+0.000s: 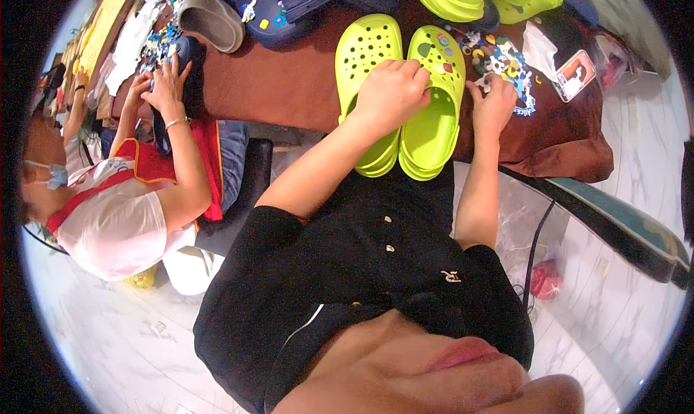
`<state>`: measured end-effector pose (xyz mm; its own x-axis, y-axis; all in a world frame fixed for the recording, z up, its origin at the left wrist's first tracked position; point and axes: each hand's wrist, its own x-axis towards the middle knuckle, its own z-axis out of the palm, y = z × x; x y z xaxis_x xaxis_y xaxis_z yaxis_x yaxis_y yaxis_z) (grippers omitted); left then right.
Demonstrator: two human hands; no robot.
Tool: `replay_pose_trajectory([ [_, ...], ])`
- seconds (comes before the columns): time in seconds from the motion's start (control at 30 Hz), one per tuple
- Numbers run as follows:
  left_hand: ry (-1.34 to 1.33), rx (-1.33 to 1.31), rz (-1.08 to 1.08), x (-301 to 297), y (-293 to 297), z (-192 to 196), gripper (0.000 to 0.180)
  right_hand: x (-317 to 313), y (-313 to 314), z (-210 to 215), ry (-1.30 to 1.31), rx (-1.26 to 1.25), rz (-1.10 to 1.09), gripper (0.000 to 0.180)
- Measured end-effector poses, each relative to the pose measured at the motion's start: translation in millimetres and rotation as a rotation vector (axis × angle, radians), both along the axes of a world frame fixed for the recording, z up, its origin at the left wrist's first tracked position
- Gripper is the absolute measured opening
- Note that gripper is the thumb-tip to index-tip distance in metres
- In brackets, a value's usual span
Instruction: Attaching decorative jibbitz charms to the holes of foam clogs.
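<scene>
Head view: left hand (pixel 390 88) grips lime clog (pixel 434 103), right hand (pixel 494 104) (fingers curled) touches charm pile (pixel 502 60).

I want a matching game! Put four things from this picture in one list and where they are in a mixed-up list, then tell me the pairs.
Things:
1. left hand
2. right hand
3. grey clog
4. phone

Places:
A. at the far right of the brown cloth, past the charm pile
B. on the pile of small colourful charms
C. resting across the tops of the two lime green clogs
D. at the far left end of the table, near a co-worker's hands

Pairs: 1-C, 2-B, 3-D, 4-A
</scene>
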<state>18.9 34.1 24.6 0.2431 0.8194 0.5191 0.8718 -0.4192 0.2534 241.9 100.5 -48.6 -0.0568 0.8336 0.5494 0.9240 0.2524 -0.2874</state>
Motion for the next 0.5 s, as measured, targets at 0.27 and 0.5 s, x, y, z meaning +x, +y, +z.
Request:
replay_pose_trajectory([
  [0.27,-0.01,-0.063,-0.048,-9,4,10,0.028,-9,0,2,0.027,0.041,-0.007,0.03],
  [0.5,-0.111,0.024,-0.095,-37,-5,27,0.034,14,3,-4,0.106,0.005,-0.068,0.029],
])
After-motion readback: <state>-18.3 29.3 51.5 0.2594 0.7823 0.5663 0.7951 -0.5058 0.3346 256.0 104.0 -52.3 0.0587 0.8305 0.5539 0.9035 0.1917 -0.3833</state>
